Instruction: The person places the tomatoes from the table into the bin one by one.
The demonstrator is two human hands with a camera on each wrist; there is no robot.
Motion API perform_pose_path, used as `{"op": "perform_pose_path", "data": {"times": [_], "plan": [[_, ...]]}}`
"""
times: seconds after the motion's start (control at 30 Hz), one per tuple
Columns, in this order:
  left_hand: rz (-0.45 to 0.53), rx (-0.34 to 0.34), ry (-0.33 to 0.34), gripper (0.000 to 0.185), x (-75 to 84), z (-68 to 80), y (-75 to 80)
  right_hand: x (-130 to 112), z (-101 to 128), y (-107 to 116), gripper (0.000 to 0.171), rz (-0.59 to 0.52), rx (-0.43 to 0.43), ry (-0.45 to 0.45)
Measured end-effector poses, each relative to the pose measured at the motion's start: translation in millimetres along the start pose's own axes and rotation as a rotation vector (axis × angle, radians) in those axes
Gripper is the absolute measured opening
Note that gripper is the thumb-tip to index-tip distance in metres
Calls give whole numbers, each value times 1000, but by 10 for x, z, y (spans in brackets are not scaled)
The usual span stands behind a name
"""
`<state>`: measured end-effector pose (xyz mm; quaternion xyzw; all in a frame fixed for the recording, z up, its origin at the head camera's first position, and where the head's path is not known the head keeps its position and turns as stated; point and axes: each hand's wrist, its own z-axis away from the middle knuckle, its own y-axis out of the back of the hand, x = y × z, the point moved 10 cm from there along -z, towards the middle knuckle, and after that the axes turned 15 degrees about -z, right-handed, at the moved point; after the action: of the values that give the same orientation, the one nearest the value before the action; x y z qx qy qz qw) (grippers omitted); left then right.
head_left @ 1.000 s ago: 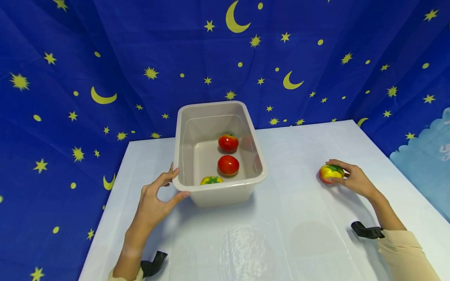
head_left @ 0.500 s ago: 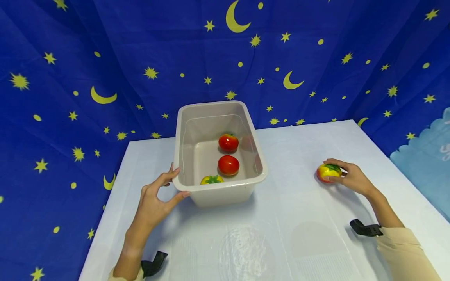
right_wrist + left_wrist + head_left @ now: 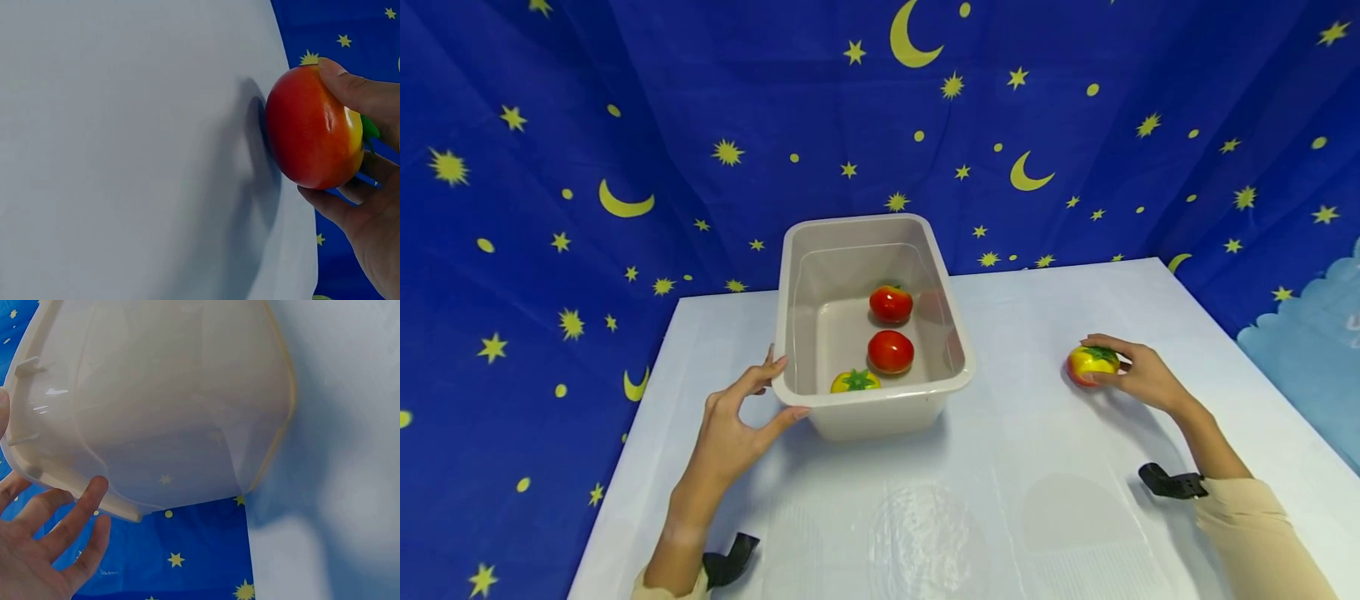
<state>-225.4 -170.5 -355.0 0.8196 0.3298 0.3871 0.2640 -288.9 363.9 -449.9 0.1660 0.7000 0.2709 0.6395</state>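
Note:
My left hand (image 3: 730, 437) grips the near left corner of a beige plastic bin (image 3: 872, 417), thumb on the front rim and fingers along the side. The left wrist view shows its fingers spread under the rim of the bin (image 3: 156, 412). Two red tomatoes, one farther back (image 3: 891, 305) and one in the middle (image 3: 891, 352), lie inside with a yellow, green-leaved tomato (image 3: 855, 382) by the front wall. Off to the right, my right hand (image 3: 1150, 379) pinches a red-and-yellow tomato (image 3: 312, 128) between thumb and fingers, low over the table with its shadow close beside it.
The white-covered table (image 3: 1000, 467) runs under both arms. A blue curtain (image 3: 820, 92) with yellow moons and stars hangs behind its far edge and close behind the bin. A black strap (image 3: 1172, 483) sits at the right wrist, another (image 3: 730, 560) at the left.
My right hand has carried its tomato a little to the left, toward the bin. The left hand keeps its hold on the bin's corner, and the head view has shifted slightly.

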Motion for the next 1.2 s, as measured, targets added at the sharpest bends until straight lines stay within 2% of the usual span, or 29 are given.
{"op": "perform_pose_path", "data": {"times": [0.5, 1.2], "plan": [[3, 6, -5, 63, 3, -2, 10, -145, -116, -137, 54, -18, -21, 71], [-15, -11, 5, 63, 1, -4, -6, -339, -340, -290, 55, -54, -74, 81]]}}
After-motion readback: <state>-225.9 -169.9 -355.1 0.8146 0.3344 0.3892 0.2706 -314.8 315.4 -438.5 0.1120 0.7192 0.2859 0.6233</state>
